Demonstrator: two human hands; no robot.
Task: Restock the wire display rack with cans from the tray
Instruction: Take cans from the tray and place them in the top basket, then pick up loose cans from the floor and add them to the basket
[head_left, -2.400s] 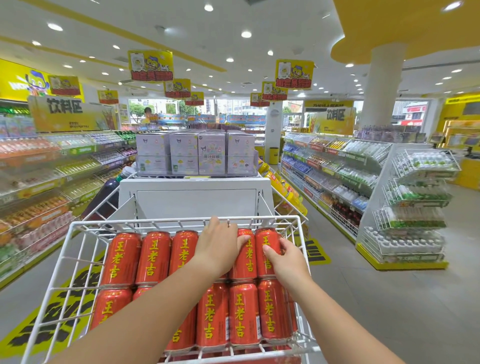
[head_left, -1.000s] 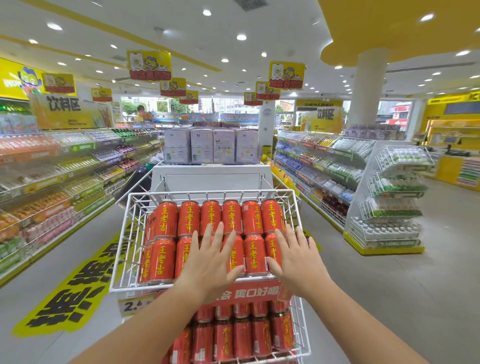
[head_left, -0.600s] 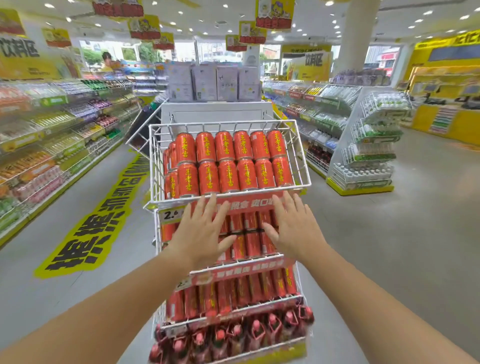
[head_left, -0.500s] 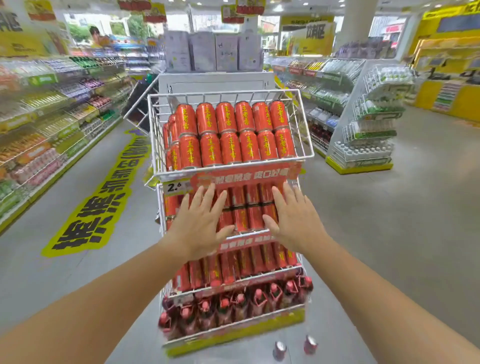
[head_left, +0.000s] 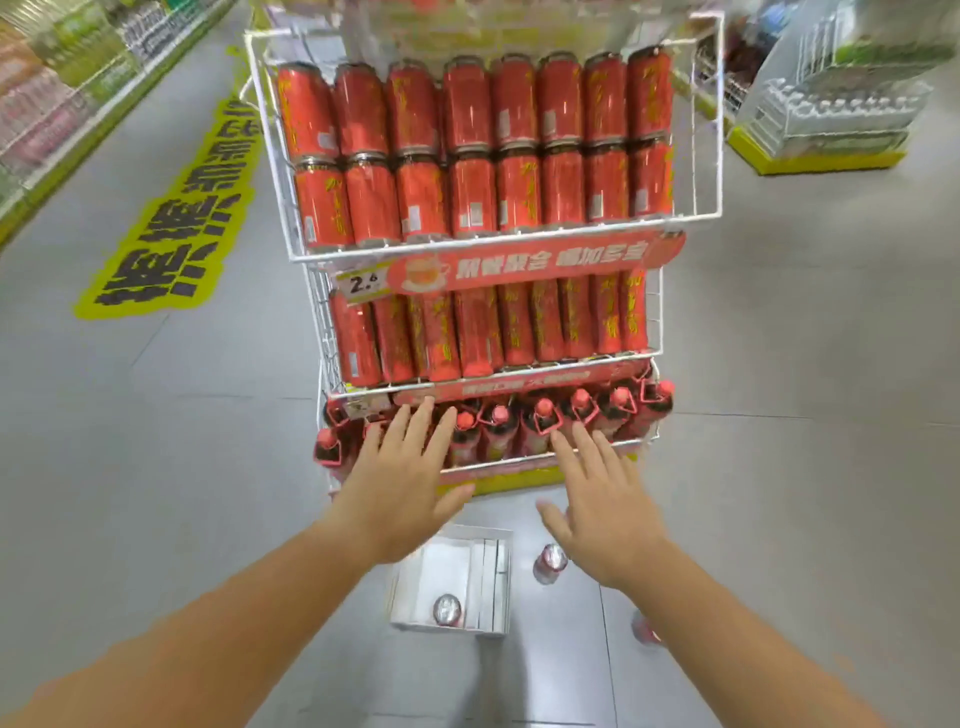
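Hovering left hand (head_left: 400, 493), right hand (head_left: 608, 512): fingers (head_left: 414, 434) splayed.

A white wire display rack (head_left: 720, 156) is seen from above in a shop aisle, its upper tiers packed with red cans (head_left: 470, 150) and its bottom tier lined with red-capped bottles (head_left: 540, 421). The left hand (head_left: 400, 488) and right hand (head_left: 602, 509) are held out before the bottom tier, fingers straight and spread, nothing gripped. On the grey floor below, a white tray (head_left: 447, 566) is shown with a single can (head_left: 448, 609) in it; a second can (head_left: 549, 562) is stood just beside it.
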